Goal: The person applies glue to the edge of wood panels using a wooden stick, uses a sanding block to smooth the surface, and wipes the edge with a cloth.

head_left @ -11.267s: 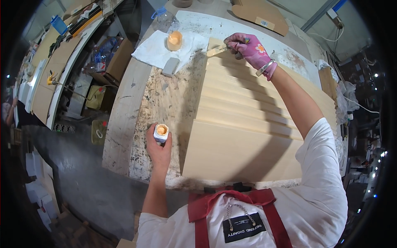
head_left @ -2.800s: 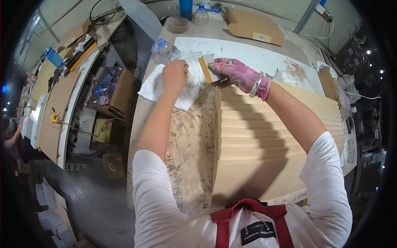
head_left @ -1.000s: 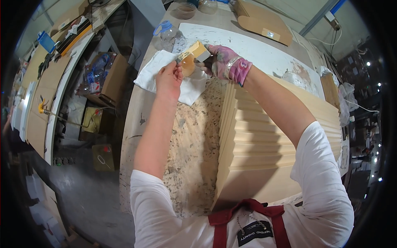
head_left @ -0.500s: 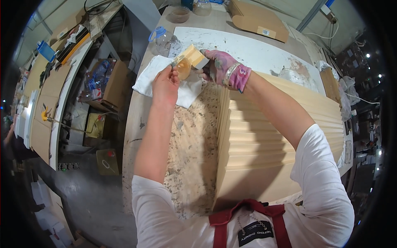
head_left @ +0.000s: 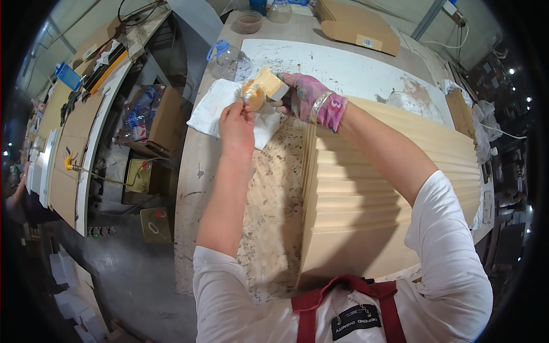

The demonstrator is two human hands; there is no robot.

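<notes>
My right hand (head_left: 311,98), in a stained pink glove, is closed on a small pale-yellow block (head_left: 271,81) with a whitish end. A round, amber, see-through piece (head_left: 253,96), which looks like a tape roll, sits against the block's left side. My bare left hand (head_left: 236,123) pinches the lower edge of this round piece. Under both hands lies a folded white cloth (head_left: 213,108). Close to the cloth's far side is a clear plastic bottle (head_left: 230,62) with a blue cap and handle.
A stack of pale ribbed panels (head_left: 366,211) covers the right of the speckled worktable (head_left: 269,228). A white board (head_left: 343,66) lies behind it, with a cardboard box (head_left: 354,26) and a clear bowl (head_left: 247,22) at the back. Leftward, a carton (head_left: 163,117) holds plastic bottles.
My left hand has shifted slightly right and down. The block and the round piece have tilted a little, still held between both hands. The view has shifted slightly.
</notes>
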